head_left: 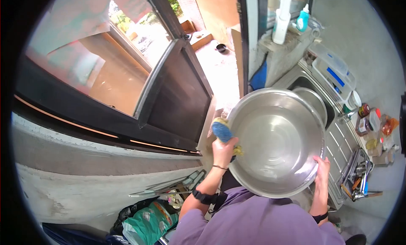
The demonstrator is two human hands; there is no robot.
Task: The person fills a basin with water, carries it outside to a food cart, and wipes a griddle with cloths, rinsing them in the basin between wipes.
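Note:
I hold a large shiny steel basin (277,139) tilted up in front of my chest. My right hand (322,166) grips its rim at the lower right. My left hand (223,150) is closed around a blue and yellow scrubbing sponge (222,131), pressed against the basin's left rim. The inside of the basin looks wet and holds nothing else.
A steel sink (311,95) and drainboard lie behind the basin, with utensils (359,181) in a rack at the right. Bottles (281,19) stand on a ledge above. Jars and containers (372,124) line the right. A dark door (177,93) stands open at left; bags (146,224) lie below.

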